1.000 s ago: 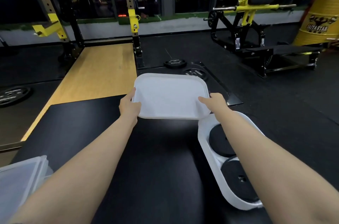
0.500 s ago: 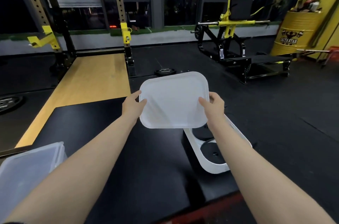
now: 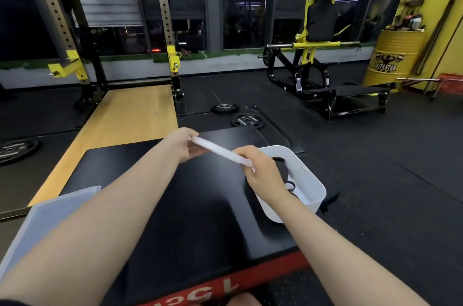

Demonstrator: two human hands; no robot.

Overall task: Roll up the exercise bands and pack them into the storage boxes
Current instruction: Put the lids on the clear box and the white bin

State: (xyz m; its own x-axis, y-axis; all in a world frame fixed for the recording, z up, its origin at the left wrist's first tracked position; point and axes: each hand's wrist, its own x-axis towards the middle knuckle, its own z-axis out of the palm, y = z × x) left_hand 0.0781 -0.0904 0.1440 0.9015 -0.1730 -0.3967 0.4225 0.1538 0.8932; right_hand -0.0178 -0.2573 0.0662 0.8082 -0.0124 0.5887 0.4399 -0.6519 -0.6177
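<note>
Your left hand (image 3: 184, 146) pinches the far left end of a white lid (image 3: 220, 151), thumb side up, fingers curled under it. Your right hand (image 3: 260, 170) grips the near right end of the same lid, fingers wrapped over its edge. The lid is seen almost edge-on, tilted, its left end higher, held in the air clear of the surface (image 3: 155, 205).

At 3 o'clock from your right hand sits a white storage box (image 3: 310, 180), open at the top, resting on the right edge of the black padded surface and overhanging it a little. Inside it lie rolled black bands (image 3: 283, 170), partly hidden behind your right wrist; how many cannot be told. The lid's right end is over the box's near left rim; whether it touches cannot be told.

At 8 o'clock, at the frame's left edge, a second box (image 3: 45, 220) of translucent plastic shows beside your left forearm.

At 12 o'clock, on the dark floor (image 3: 375, 168), lie two black weight plates (image 3: 246, 120). A third plate (image 3: 15, 150) lies at 10 o'clock. Further off stand a squat rack (image 3: 167, 37) with yellow hooks at 11 o'clock, a yellow and black machine (image 3: 315, 55) at 1 o'clock, and a yellow drum (image 3: 393, 55) at 2 o'clock.
</note>
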